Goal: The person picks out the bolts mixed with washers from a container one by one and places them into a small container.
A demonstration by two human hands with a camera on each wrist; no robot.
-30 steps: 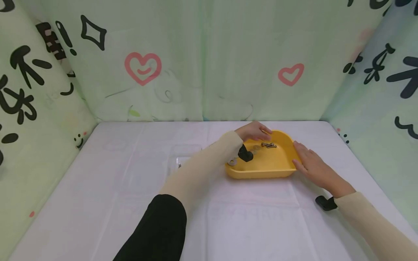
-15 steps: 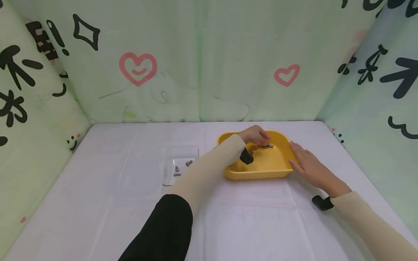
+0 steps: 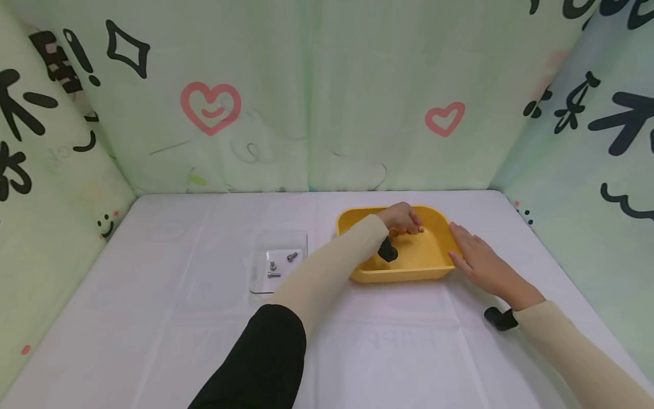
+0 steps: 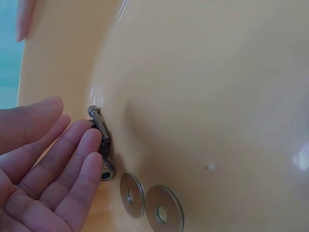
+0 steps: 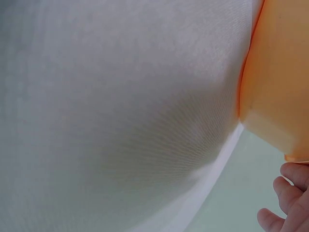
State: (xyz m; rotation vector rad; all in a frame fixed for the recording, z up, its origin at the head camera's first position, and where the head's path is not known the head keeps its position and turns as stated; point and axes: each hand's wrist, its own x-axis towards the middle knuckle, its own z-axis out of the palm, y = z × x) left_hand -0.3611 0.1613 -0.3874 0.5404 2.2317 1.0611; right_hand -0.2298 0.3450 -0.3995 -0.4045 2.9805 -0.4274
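A yellow tray (image 3: 403,274) sits right of the table's middle. My left hand (image 3: 407,220) reaches into it, and its fingertips (image 4: 91,140) touch a small pile of metal screws (image 4: 99,126) on the tray floor. The fingers look fairly straight; no pinch shows. One more screw (image 4: 107,170) and two flat washers (image 4: 131,194) lie just beside them. My right hand (image 3: 472,257) rests flat against the tray's right outer wall (image 5: 275,96), with only its fingertips (image 5: 289,198) in the right wrist view.
A clear plastic plate (image 3: 260,281) with three screws (image 3: 278,266) lies left of the tray. Patterned green curtains wall in the white-covered table (image 3: 153,318) on three sides. Black wrist cameras (image 3: 498,318) sit at both wrists.
My left hand has dropped from above the tray's far rim down onto the screws. The right hand has stayed against the tray. The left arm no longer hides the clear plate.
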